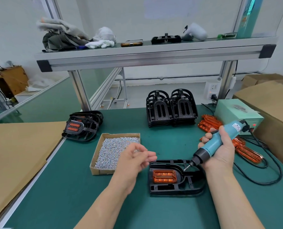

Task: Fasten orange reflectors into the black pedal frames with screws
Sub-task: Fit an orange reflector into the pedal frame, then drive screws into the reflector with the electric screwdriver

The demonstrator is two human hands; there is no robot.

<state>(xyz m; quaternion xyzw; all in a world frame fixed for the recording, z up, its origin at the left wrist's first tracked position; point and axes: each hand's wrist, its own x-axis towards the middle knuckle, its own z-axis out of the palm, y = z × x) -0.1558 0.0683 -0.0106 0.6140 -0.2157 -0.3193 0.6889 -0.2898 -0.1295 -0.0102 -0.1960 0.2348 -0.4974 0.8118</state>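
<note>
The right hand (223, 152) grips the electric screwdriver (213, 142), bit over the black pedal frame (178, 189) on the table (81, 195), orange reflector (164, 176) seated inside. The blurred left hand (134, 161) hovers by the screw box (111, 151); its grip is unclear.

Bare forearms (114, 195), left hand (134, 161), right hand (223, 147)

Left hand (134, 160) loose-fingered, blurred; right hand (222, 150) in tight grip.

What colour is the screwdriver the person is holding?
The screwdriver is teal with a black nose; head view.
</note>
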